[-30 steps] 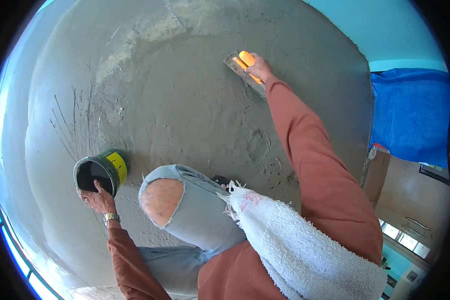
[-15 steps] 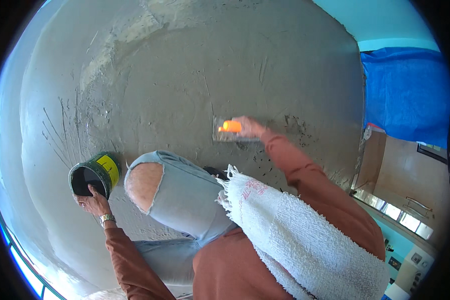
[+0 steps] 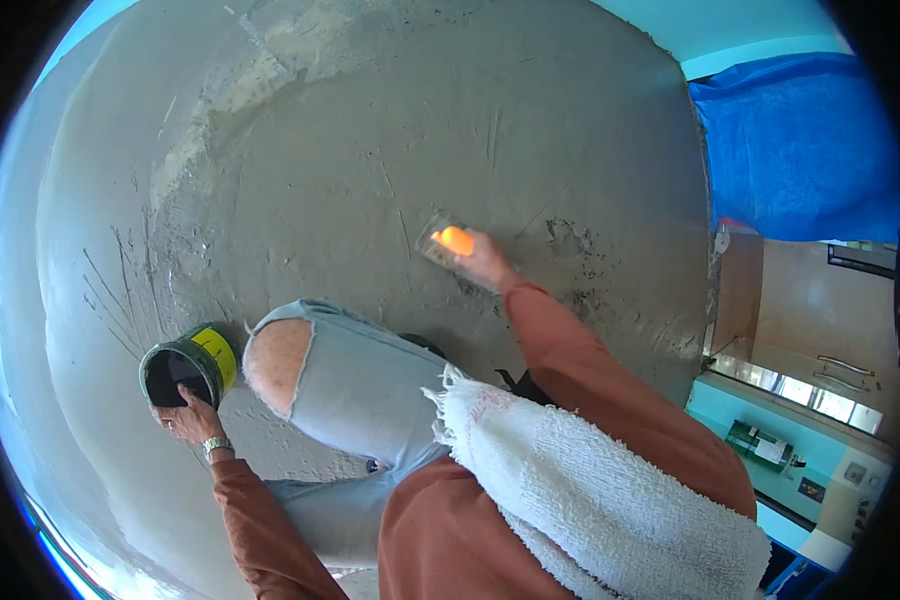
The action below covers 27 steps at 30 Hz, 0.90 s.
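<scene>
My right hand [image 3: 483, 258] is closed on the orange handle of a steel trowel [image 3: 436, 228], whose blade rests on the wet grey cement [image 3: 350, 190] ahead of my knees. My left hand [image 3: 190, 418] grips the rim of a dark round bucket [image 3: 213, 350] with a yellow label, thumb inside it and fingers outside. The bucket stands beside my bent, bare knee [image 3: 278, 362] in torn pale jeans. A white towel [image 3: 600, 480] hangs over my right side.
At the right are a blue tarp [image 3: 800, 140], pale cabinet doors [image 3: 820, 310] with metal handles, and a turquoise wall [image 3: 730, 25] along the cement's edge. Pale streaks and scratches mark the cement at left and top.
My right hand and trowel have swept down and leftward from near the upper middle, and the blade has turned. My left hand stays on the bucket. The view has shifted somewhat.
</scene>
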{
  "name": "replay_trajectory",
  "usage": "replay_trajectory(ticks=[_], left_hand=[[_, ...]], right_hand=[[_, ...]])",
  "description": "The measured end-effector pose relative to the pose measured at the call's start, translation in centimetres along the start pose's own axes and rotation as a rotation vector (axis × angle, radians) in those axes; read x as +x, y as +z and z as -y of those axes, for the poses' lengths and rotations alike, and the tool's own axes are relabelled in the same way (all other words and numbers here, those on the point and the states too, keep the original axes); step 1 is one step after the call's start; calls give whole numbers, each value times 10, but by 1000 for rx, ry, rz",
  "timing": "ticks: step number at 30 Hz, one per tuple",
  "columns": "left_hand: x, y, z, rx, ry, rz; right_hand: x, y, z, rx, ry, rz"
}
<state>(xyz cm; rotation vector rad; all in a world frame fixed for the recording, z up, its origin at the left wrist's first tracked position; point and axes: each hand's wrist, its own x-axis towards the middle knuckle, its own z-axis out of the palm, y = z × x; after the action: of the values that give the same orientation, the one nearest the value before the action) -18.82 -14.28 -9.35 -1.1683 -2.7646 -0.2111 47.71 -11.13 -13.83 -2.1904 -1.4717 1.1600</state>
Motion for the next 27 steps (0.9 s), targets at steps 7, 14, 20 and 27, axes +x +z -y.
replay_trajectory(ticks=[7, 14, 20, 27], left_hand=[[-4, 9, 4, -6, 45, -41], [-9, -4, 1, -29, -61, 92], [-4, -1, -8, -18, 22, -35], [-15, -13, -13, -26, -26, 26]], right_hand=[[-80, 55, 5, -196, -125, 295], [-119, -36, -141, 663, 610, -419], [-148, -21, -188, 1316, 867, -591], [-94, -7, -142, 1324, 703, -281]])
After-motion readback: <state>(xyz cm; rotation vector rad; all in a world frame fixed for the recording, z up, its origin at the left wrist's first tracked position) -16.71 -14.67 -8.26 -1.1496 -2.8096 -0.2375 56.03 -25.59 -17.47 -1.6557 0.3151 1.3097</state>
